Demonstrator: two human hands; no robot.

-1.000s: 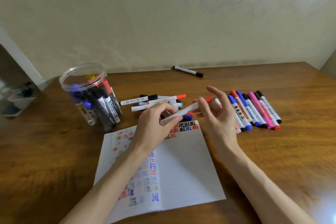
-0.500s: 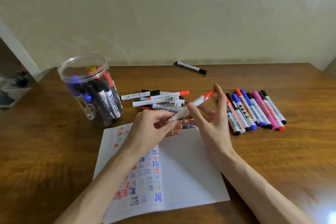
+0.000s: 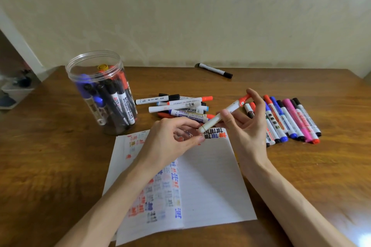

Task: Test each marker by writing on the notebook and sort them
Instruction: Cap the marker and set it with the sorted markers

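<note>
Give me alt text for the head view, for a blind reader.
A right hand holds a white marker with a red cap above an open white paper notebook, left hand at the marker's rear end. A clear plastic jar of markers stands nearby.

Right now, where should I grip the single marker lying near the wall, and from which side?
Pinch the white barrel of the lone marker at mid-length, coming from above. It lies flat on the table, alone, with both long sides free.

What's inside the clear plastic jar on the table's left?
The clear plastic jar holds leaning markers with black, blue, red and one yellow cap. They overlap, so those at the back are hidden.
</note>
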